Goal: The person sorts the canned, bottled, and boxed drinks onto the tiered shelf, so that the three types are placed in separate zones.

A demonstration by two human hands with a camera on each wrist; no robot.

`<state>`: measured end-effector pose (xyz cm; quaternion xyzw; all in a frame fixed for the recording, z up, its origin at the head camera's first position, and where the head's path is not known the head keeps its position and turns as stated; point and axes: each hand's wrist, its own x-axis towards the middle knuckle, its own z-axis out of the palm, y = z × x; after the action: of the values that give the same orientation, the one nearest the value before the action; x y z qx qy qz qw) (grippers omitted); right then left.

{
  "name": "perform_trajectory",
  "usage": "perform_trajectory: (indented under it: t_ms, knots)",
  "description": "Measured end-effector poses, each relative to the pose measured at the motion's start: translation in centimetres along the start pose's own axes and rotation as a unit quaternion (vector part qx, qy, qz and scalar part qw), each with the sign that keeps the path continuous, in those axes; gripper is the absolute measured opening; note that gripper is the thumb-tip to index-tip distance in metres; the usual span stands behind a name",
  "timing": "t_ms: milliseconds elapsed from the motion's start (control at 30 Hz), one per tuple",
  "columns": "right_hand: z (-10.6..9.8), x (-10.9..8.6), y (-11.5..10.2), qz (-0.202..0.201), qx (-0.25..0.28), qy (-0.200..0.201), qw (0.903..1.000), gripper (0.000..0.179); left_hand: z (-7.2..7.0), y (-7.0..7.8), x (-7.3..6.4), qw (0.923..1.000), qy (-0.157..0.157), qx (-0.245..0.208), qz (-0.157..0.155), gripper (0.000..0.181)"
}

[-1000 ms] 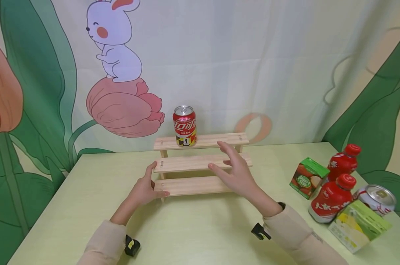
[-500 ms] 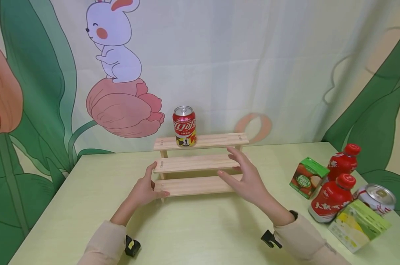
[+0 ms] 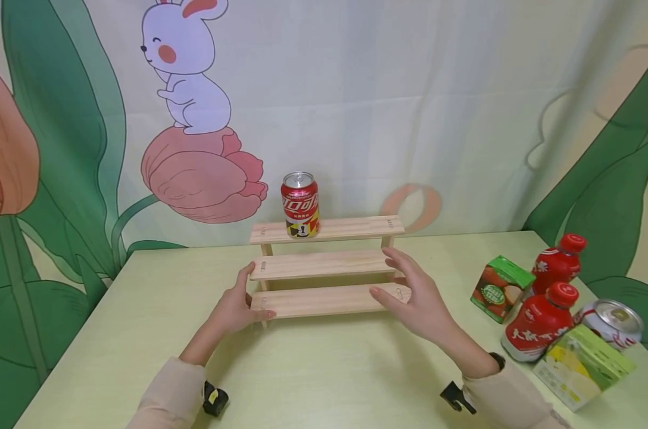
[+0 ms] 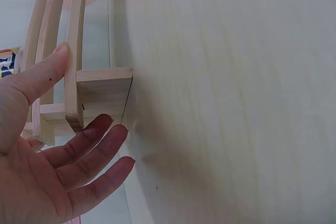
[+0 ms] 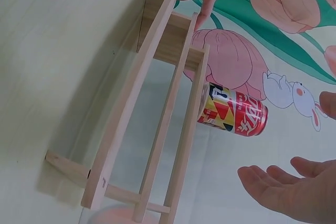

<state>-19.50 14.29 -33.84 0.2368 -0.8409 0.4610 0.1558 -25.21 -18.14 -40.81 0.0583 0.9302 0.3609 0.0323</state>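
Gripping the left end of the three-tier wooden rack [image 3: 329, 264] on the tabletop [image 3: 313, 375], left hand [image 3: 233, 307]; right hand [image 3: 423, 307], fingers apart, near the right end. Red Coca-Cola can [image 3: 301, 205], metal cylinder, upright on top tier. Well rightward, clustered: two red bottles [image 3: 535, 325], white can [image 3: 613, 320], green-brown carton [image 3: 499, 291], yellow-green carton [image 3: 578, 364], boxy, partly hiding the nearer bottle. Planks flat, fine-grained; printed curtain [image 3: 463, 119] behind.

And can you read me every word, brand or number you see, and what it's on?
"口可": red can on the wooden rack; characters either side curve out of sight, smaller print unreadable.
Front red bottle: white characters, too blurred.
Rear red bottle: white marking, unreadable.
Brown-and-green carton: lettering too small.
Yellow-green carton: print too small.
Silver can: red lettering, partly hidden, unreadable.
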Motion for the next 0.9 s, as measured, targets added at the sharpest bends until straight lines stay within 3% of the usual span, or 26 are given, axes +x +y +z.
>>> perform_trajectory:
  t_ms: [600, 900]
  knots:
    - [-2.2, -2.0, 1.2, 0.012, -0.057, 0.001, 0.9983, 0.061, -0.1, -0.3, 0.1, 1.0000, -0.001, 0.004, -0.005, 0.108]
    - [-3.7, -2.9, 2.0, -0.003, -0.080, 0.007, 0.9968, 0.063, 0.0, -0.3, 0.2, 1.0000, -0.003, 0.004, 0.001, 0.108]
